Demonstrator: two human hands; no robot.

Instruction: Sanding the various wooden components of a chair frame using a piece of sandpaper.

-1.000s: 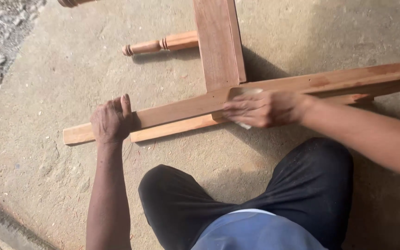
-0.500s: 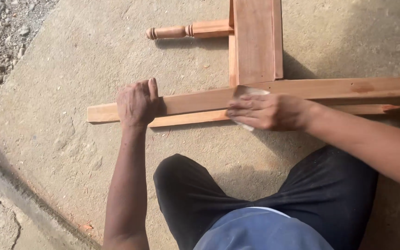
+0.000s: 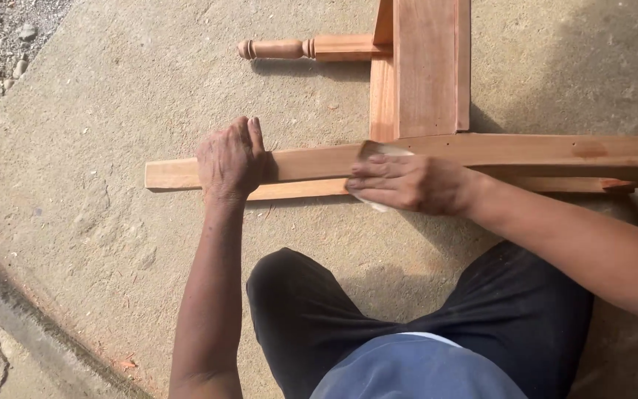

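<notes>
Sanding step: your left hand (image 3: 230, 159) clamps the wooden rail (image 3: 311, 164) flat; your right hand (image 3: 407, 182) presses sandpaper (image 3: 378, 150) on it. Next needs steady strokes along the grain.

Left hand (image 3: 229, 159) clamps down over the long reddish-brown wooden rail (image 3: 311, 162); right hand (image 3: 406, 183) presses a pale sheet of sandpaper (image 3: 382, 150) flat against it, on the grey concrete floor (image 3: 112, 222).
</notes>
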